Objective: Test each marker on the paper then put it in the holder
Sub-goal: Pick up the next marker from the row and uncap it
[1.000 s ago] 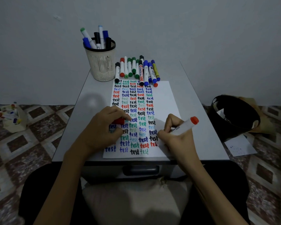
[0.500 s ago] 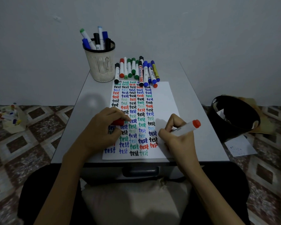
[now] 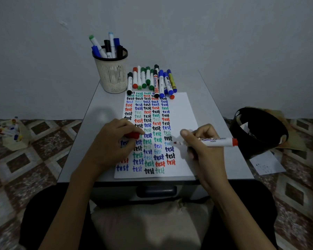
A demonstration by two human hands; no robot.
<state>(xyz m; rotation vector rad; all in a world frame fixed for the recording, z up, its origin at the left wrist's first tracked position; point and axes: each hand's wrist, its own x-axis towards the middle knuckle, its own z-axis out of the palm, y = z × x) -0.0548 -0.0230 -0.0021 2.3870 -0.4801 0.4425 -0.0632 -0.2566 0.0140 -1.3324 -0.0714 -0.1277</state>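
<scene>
I see the red marker [image 3: 213, 141] lying nearly level in my right hand [image 3: 204, 150], fingers pinched around its barrel, its bare tip pointing left over the right part of the paper [image 3: 184, 109]; whether the tip touches the sheet I cannot tell. My left hand [image 3: 112, 141] rests on the paper's near left part, curled shut on the red cap [image 3: 133, 135]. The paper lies on the counter [image 3: 90, 123], covered in rows of "test". At its far edge lies a row of markers [image 3: 152, 80], and just left of them stands the holder [image 3: 112, 73] with several markers upright inside.
</scene>
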